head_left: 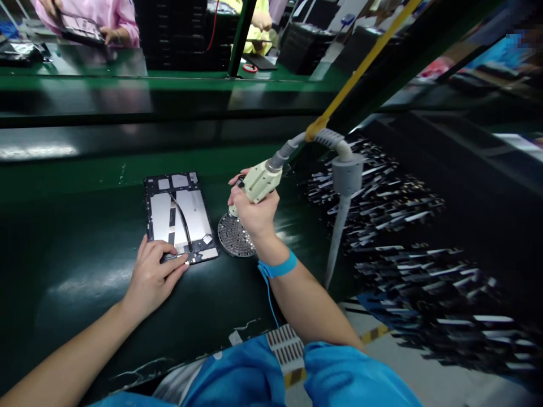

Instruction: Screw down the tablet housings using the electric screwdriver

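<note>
blue sleeve (350, 376) nearest, right grip (257, 216) clamps tool (262, 180), left grip (153, 271), closure unclear, rests on tablet (193, 215).

The left hand (153, 271) covers one corner of the tablet (198, 210). The top edge crops a person in pink (93, 10)

Holds left arm (80, 353) stretched forward, with left hand (153, 274) palm down and fingers bent; angles right forearm (311, 299) inward, with right hand (257, 213) curled in a grip.
</note>
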Available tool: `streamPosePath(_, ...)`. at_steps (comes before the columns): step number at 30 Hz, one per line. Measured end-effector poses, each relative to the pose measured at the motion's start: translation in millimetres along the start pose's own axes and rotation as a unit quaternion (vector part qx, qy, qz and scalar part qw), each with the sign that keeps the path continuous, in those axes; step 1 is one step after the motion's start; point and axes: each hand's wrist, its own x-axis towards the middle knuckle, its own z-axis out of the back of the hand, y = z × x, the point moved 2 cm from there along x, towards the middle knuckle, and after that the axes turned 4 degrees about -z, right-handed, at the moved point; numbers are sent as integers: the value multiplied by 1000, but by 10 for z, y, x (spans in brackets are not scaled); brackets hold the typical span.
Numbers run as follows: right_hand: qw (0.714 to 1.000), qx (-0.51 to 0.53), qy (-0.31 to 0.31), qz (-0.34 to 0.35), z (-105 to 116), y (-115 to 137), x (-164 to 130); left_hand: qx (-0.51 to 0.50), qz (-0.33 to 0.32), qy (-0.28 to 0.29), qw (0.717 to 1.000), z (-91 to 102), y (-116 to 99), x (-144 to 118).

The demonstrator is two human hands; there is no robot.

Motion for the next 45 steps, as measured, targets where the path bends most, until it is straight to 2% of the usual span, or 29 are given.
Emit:
streamPosePath(8,1000,-3,-6,7,-3,-119,-8,-2,-1,-1,1000,7,-10,8)
streamPosePath(20,1000,-6,-13,8,7,-143,-3,-7,-10,15,1000,26,-20,-9)
streamPosePath(23,1000,-8,-19,13,4,-55,5,-8,-10,3,1000,7,-9,4)
streamPosePath(26,999,15,-20,29,-48,171,-63,-9,-4,-4,1000,-17,-8,33)
streamPosePath(30,996,81,34,11,-219,473,-352,-18,7,8,1000,-27,-19,65)
streamPosePath(33,989,91,117,-27,-354,541,-603,-19,15,9,1000,-17,-23,71)
streamPosePath(35,984,87,148,-42,-411,527,-707,-20,16,10,1000,-13,-22,70)
streamPosePath(45,976,113,178,-52,-500,511,-770,-18,16,11,1000,-20,-22,66)
